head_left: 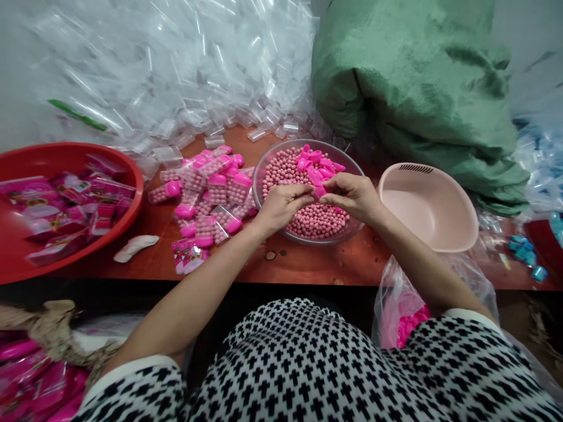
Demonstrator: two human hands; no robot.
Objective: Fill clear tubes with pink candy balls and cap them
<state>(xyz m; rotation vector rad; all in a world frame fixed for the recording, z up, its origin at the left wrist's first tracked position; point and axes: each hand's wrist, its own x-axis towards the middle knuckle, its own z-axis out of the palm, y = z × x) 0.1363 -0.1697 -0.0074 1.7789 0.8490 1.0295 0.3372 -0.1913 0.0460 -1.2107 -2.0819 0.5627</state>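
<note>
Over a metal bowl full of round pink beads, my two hands meet at a small bright pink plastic piece. My left hand is closed in a pinch at its left side, fingertips touching it. From the right, my right hand pinches the same piece between thumb and forefinger. Its exact shape is partly hidden by the fingers. More bright pink plastic pieces lie on the beads just behind my hands. Left of the bowl is a heap of clear containers filled with pink beads and fitted with bright pink ends.
A red basin with pink printed packets stands at the left. Clear plastic tubes are piled behind. A green sack and a beige tub are at the right. A plastic bag with pink pieces hangs below the table edge.
</note>
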